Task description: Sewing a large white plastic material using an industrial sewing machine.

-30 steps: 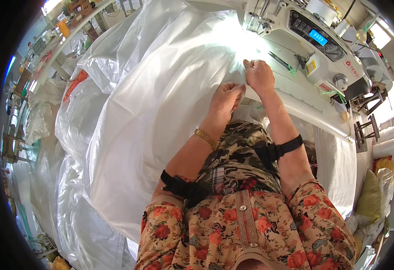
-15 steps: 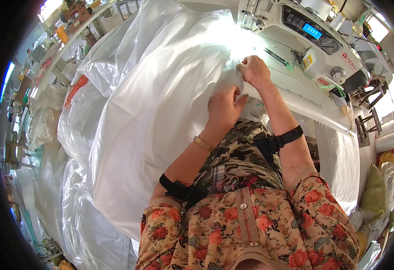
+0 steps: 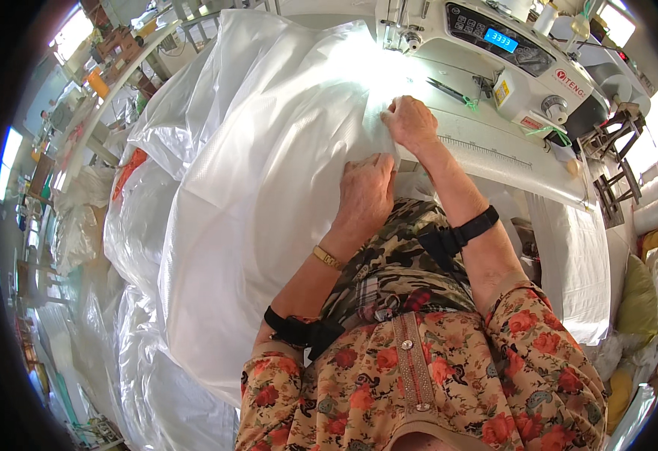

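A large sheet of white woven plastic [image 3: 269,173] spreads over the bed of a white sewing machine [image 3: 509,56] and hangs down to my left. Its right edge runs close to the needle area, which is washed out by bright lamp light. My right hand [image 3: 412,124] pinches that edge on the machine bed, thumb and fingers closed. Nearer my lap, my left hand [image 3: 366,192] grips the same sheet by its edge with bent fingers; the thumb is partly hidden. Dark thread snips [image 3: 449,92] with green string lie on the bed, right of my right hand.
A ruler strip [image 3: 487,152] runs along the table's front edge. White sheeting [image 3: 569,263] hangs below at the right. More clear plastic and white sheeting [image 3: 164,368] are heaped at the left. A wooden stool [image 3: 618,165] and stuffed sacks [image 3: 637,301] stand at the right.
My left hand has drawn slightly nearer to me and turned its back upward on the sheet. The right hand keeps its pinch on the edge. The whole view has shifted a little.
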Motion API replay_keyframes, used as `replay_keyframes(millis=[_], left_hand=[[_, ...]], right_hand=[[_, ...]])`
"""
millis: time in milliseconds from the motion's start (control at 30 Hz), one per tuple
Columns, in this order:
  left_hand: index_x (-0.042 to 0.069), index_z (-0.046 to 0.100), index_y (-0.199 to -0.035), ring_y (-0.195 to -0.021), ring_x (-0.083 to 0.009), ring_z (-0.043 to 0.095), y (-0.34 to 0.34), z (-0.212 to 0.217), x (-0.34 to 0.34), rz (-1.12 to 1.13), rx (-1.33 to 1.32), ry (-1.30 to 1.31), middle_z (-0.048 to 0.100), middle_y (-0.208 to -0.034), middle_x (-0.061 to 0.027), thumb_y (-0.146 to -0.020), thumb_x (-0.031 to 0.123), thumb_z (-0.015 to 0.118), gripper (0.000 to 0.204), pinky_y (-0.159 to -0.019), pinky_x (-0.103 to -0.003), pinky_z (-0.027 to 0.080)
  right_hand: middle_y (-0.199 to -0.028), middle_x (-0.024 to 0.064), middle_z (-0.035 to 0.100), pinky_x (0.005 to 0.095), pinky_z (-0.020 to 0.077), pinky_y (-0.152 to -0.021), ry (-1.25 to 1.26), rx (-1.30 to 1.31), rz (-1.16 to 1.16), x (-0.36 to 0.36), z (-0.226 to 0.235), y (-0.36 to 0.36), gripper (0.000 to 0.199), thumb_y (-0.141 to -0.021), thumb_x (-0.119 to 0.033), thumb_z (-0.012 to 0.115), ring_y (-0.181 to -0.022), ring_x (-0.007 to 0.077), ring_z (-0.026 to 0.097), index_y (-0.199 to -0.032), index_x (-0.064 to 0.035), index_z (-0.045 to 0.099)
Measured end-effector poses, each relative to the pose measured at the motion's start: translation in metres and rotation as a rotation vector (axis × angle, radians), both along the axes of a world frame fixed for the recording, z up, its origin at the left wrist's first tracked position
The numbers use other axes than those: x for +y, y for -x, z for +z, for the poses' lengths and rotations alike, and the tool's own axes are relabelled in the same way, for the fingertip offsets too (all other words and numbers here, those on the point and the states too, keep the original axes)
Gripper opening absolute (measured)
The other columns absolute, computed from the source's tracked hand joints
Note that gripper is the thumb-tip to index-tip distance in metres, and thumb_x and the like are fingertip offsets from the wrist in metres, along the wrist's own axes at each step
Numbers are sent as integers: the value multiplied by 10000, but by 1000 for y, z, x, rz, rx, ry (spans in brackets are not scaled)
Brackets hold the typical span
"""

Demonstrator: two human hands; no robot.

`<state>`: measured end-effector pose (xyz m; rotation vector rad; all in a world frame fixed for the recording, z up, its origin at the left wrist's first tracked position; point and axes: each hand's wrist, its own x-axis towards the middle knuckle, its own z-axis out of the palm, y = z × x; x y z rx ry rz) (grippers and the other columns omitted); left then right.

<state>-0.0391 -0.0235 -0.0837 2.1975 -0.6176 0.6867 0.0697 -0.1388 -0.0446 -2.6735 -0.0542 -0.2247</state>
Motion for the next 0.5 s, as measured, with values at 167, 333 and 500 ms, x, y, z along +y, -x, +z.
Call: replay_keyframes(millis=[167,333,500], left_hand=[[16,516,-872,-775,-327,557,4,-8,7,41,-61,-91,551,-769,-137,-820,52,568,83,-777,-420,384],[12,578,-929,-800,-306,555,0,-13,17,130,-127,-232,549,-794,-129,-753,31,594,178,-827,-426,375],[28,598,-797,-777,-279,558,0,7,27,27,-151,-232,526,-745,-108,-727,11,591,72,-830,-429,368]], right_hand=[[-827,237,656,455,511,-758,82,-50,32,1,-3,12,262,-815,-192,602,-842,381,661,-916,49,605],[-862,208,663,467,492,-768,102,-100,-11,-1,-5,20,244,-803,-172,560,-856,372,646,-972,2,584],[-851,205,665,468,492,-777,70,-140,17,-5,-9,16,246,-817,-179,560,-853,377,647,-981,0,605]])
